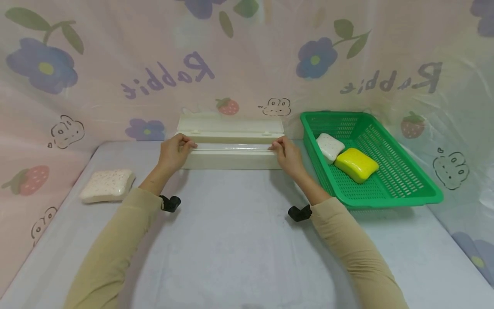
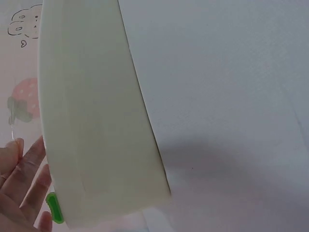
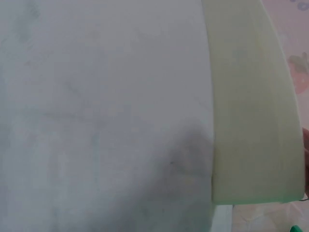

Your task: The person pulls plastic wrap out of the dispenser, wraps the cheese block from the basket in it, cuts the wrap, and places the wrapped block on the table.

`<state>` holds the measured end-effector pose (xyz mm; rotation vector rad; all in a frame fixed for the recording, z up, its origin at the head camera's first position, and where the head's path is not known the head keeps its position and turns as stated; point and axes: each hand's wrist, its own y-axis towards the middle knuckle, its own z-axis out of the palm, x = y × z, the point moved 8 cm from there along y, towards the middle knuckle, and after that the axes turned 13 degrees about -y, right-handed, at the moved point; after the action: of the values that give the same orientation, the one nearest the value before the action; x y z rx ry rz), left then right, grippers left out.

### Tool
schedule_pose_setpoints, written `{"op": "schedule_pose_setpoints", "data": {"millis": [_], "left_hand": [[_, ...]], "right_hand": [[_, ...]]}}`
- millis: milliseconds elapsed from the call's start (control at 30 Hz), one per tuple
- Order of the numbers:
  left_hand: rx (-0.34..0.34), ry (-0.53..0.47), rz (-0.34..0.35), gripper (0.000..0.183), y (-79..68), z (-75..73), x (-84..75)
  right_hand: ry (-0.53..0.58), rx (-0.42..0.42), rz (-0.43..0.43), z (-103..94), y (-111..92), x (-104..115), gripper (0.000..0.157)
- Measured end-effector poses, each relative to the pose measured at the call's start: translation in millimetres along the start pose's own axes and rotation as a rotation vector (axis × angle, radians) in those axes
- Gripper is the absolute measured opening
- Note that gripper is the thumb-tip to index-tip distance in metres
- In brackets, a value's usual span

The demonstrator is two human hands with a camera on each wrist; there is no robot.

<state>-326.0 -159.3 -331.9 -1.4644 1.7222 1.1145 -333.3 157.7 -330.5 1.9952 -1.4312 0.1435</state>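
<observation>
A long cream cling film dispenser (image 1: 231, 162) stands at the back of the table, its lid (image 1: 231, 125) raised toward the wall. Clear cling film (image 1: 239, 146) stretches across its top opening. At the left end, my left hand (image 1: 173, 153) pinches the film's edge between thumb and finger. My right hand (image 1: 287, 156) pinches the film at the right end. In the left wrist view, the left hand (image 2: 21, 186) shows beside the dispenser's cream front (image 2: 96, 116) and a small green slider (image 2: 55, 208). The right wrist view mostly hides the right hand behind the dispenser (image 3: 256, 116).
To the left lies a speckled, wrapped white sponge (image 1: 108, 185). A green basket (image 1: 401, 201) on the right holds a yellow sponge (image 1: 356, 165) and a white one (image 1: 329, 147). A printed curtain (image 1: 247, 64) hangs behind the white-covered table (image 1: 239, 240).
</observation>
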Motion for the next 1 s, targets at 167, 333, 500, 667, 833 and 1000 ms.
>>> {"op": "schedule_pose_setpoints", "data": {"millis": [167, 333, 500, 667, 833, 1000], "left_hand": [[-0.029, -0.028, 0.059, 0.022, -0.5, -1.8, -5.8], [-0.030, -0.063, 0.044, 0.023, -3.1, -3.4, -8.7], [-0.023, -0.110, 0.007, 0.026, -4.6, -4.4, -9.7], [-0.041, -0.139, -0.001, 0.028, -7.6, -7.1, -10.7], [-0.032, -0.140, 0.004, 0.030, -10.3, -9.7, -11.2], [0.027, -0.145, 0.027, 0.030, -13.8, -9.9, -16.4]], "right_hand": [[0.024, -0.009, 0.042, -4.9, 2.0, -0.5, 0.022], [0.059, -0.016, 0.114, -9.5, 4.3, -2.5, 0.022], [0.114, 0.017, 0.095, -10.5, 5.8, 0.7, 0.025], [0.130, 0.159, 0.084, -0.2, 3.0, 1.6, 0.033], [0.144, 0.226, 0.071, 5.3, -1.3, 2.8, 0.027], [0.210, 0.129, 0.053, -4.5, -1.7, 3.7, 0.017]]}}
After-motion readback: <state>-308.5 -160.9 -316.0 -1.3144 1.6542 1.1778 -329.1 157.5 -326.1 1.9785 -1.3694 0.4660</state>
